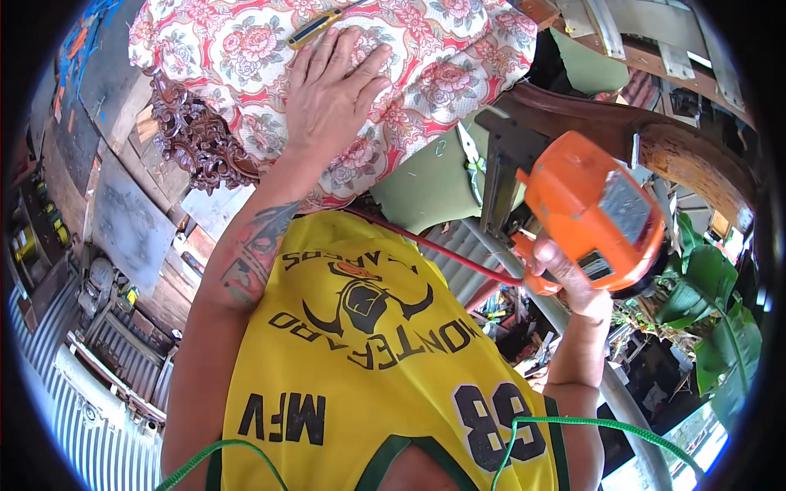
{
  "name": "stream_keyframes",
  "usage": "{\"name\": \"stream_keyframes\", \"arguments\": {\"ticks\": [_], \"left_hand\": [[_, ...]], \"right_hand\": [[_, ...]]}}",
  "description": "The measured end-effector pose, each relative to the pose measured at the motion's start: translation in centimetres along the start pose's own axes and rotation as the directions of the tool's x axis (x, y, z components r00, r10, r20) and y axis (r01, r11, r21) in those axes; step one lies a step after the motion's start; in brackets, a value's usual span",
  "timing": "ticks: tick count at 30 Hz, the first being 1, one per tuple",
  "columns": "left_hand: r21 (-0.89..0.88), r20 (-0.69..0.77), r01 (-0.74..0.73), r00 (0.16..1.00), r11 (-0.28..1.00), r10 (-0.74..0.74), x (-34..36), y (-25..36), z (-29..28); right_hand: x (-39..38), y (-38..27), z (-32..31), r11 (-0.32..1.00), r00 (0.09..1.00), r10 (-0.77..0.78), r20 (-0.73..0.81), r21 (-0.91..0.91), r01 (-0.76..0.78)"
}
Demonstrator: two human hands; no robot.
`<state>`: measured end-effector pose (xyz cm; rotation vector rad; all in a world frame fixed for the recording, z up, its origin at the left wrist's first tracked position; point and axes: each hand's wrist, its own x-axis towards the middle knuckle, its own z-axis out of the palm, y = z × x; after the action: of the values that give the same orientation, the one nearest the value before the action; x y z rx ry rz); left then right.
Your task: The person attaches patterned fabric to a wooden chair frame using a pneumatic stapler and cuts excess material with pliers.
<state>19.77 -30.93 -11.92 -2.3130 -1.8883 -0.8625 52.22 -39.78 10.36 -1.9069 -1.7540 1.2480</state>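
Observation:
My left hand [332, 96] lies flat on floral upholstery fabric [442, 82], its fingers stretched and slightly apart. Just beyond my fingertips rests a slim tool with a yellow-and-black handle [315, 29] and a thin metal shaft. My right hand [565, 274] is wrapped round the grip of an orange pneumatic staple gun [585, 200], raised to the right of the fabric. The gun's dark nose [501, 164] points away from me, apart from the fabric. A red air hose [434, 244] runs to the base of its grip.
Carved dark wood [201, 135] shows under the fabric's left edge. A silver hand tool [472, 159] lies on green material [426, 184] beside the gun. A curved wooden frame piece [688, 155] stands at right, near leafy plants [712, 286]. Boards and metal sheets [127, 221] are at left.

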Motion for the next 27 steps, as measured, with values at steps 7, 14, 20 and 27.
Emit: {"name": "stream_keyframes", "arguments": {"ticks": [7,14,20,27], "left_hand": [[0.073,0.109,0.021,0.994,0.997,-0.029,-1.0,1.5,-0.9],[0.137,0.139,0.124,0.980,0.983,-0.143,-2.3,3.4,-1.0],[0.207,0.177,0.119,0.972,0.971,-0.157,-5.7,4.0,-1.2],[0.066,0.252,0.149,0.954,0.987,-0.161,-6.8,4.4,-2.4]], "right_hand": [[2.0,1.4,2.0,0.971,0.984,-0.072,0.160,0.235,0.033],[5.0,2.6,1.8,0.860,0.851,-0.399,0.342,-0.182,0.477],[6.5,3.0,3.6,0.922,0.898,-0.309,0.314,-0.131,0.363],[8.7,-0.3,5.4,0.949,0.896,-0.288,0.339,-0.022,0.313]]}}
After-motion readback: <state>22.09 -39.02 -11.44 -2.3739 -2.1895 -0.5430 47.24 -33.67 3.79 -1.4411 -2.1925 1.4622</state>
